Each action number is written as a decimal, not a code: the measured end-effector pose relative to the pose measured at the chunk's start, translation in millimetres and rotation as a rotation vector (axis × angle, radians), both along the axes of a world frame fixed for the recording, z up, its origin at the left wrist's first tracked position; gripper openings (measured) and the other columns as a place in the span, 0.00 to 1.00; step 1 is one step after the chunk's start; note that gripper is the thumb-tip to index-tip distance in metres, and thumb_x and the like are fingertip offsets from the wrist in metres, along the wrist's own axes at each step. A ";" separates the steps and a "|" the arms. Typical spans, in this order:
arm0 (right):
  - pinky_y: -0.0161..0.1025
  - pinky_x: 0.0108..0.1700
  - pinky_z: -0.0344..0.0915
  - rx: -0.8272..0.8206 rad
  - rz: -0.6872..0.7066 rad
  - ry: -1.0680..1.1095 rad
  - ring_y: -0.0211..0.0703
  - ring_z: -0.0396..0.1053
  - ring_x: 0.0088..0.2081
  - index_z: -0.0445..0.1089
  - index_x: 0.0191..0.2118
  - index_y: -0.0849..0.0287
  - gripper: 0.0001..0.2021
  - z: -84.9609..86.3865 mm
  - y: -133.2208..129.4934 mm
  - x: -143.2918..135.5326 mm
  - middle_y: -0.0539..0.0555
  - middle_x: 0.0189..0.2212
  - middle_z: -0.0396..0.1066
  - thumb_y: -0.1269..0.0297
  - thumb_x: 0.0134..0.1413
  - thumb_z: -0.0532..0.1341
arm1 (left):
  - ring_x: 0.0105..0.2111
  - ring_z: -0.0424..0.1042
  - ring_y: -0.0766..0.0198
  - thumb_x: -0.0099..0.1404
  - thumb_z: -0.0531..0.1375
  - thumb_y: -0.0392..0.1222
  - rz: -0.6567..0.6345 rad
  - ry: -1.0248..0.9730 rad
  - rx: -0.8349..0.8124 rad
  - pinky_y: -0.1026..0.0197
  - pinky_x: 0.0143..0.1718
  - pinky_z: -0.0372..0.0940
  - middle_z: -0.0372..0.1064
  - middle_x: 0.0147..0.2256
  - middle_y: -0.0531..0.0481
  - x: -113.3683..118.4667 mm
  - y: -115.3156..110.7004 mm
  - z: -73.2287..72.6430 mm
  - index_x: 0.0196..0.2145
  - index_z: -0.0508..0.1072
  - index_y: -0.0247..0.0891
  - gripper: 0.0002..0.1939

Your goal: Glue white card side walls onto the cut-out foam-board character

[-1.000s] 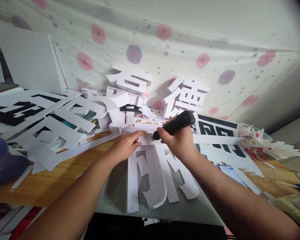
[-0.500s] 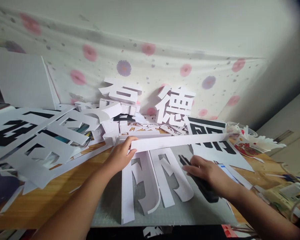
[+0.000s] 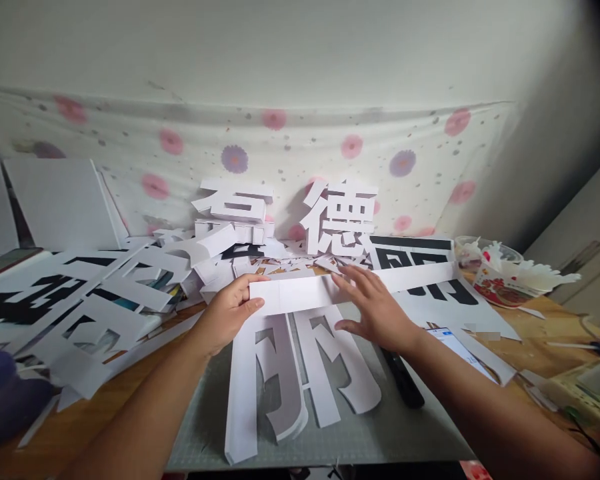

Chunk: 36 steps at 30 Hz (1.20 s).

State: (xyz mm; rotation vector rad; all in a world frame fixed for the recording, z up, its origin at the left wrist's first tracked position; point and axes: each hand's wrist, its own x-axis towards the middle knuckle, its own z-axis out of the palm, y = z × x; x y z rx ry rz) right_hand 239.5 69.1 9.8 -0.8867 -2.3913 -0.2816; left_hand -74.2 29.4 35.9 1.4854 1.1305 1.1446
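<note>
Head view: left hand point(image 3: 233, 312), grip pinched on near end of long white strip point(image 3: 300, 293); right hand point(image 3: 373, 307), fingers spread, at the strip's middle, contact unclear. Strip: raised across top of white cut-out character point(image 3: 323, 373). Black tool point(image 3: 404, 380): lying on green mat point(image 3: 340, 447), beneath right forearm.

The left hand point(image 3: 233, 310) and right hand point(image 3: 375, 303) are showing bare, the bare forearms point(image 3: 480, 393) tapering toward the wrists; black clothing point(image 3: 410, 473) is peeking in at six o'clock.

Dim, soft shadows, edges stretched
</note>
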 end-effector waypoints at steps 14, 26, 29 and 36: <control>0.57 0.58 0.55 -0.097 0.162 0.068 0.56 0.66 0.50 0.62 0.61 0.53 0.36 20.1 33.3 -14.8 0.59 0.50 0.69 0.51 0.48 0.71 | 0.30 0.73 0.64 0.55 0.70 0.45 -0.189 -0.236 -0.111 0.65 0.31 0.68 0.75 0.32 0.49 17.1 6.0 5.0 0.35 0.72 0.37 0.15; 0.57 0.65 0.36 -0.082 0.063 0.128 0.54 0.65 0.52 0.65 0.58 0.53 0.32 21.8 38.6 -17.2 0.57 0.48 0.68 0.49 0.49 0.70 | 0.28 0.72 0.59 0.44 0.75 0.49 0.058 -0.395 -0.128 0.60 0.24 0.71 0.74 0.32 0.46 35.5 0.4 3.5 0.33 0.73 0.35 0.23; 0.58 0.65 0.37 -0.074 -0.013 0.138 0.55 0.63 0.53 0.63 0.58 0.54 0.32 27.2 44.0 -13.9 0.59 0.50 0.67 0.50 0.50 0.69 | 0.32 0.73 0.60 0.43 0.75 0.49 0.182 -0.498 -0.056 0.62 0.25 0.72 0.74 0.36 0.49 25.1 5.9 8.1 0.35 0.72 0.38 0.25; 0.73 0.61 0.37 -0.153 -0.168 0.024 0.64 0.55 0.62 0.59 0.62 0.54 0.34 10.2 77.2 -15.4 0.64 0.58 0.63 0.67 0.51 0.70 | 0.29 0.70 0.64 0.47 0.72 0.52 0.318 -0.284 0.047 0.66 0.28 0.69 0.72 0.30 0.51 -9.4 20.1 2.3 0.33 0.73 0.37 0.21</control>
